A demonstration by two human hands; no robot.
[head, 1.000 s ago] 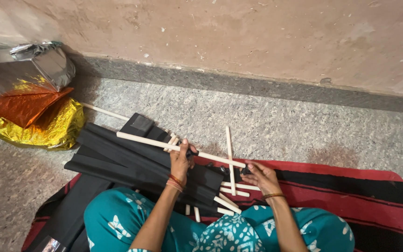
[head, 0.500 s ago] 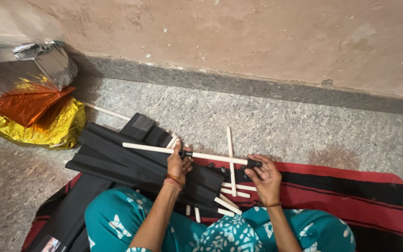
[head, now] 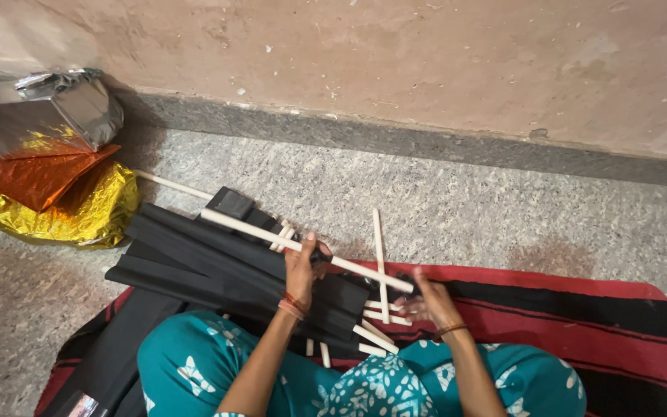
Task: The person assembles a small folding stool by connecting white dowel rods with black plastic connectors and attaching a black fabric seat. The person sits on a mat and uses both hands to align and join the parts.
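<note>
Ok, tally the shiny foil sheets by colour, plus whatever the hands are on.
Silver foil: 1
Orange foil: 1
Gold foil: 1
Long white stick, gripped by the left hand, right hand at its end: 1
Total: 4

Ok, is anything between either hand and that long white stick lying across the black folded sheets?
Nothing visible. The left hand grips the long white stick near its middle, and the right hand is at its near end, though the exact contact there is hard to make out. The black folded sheets lie under it.
</note>
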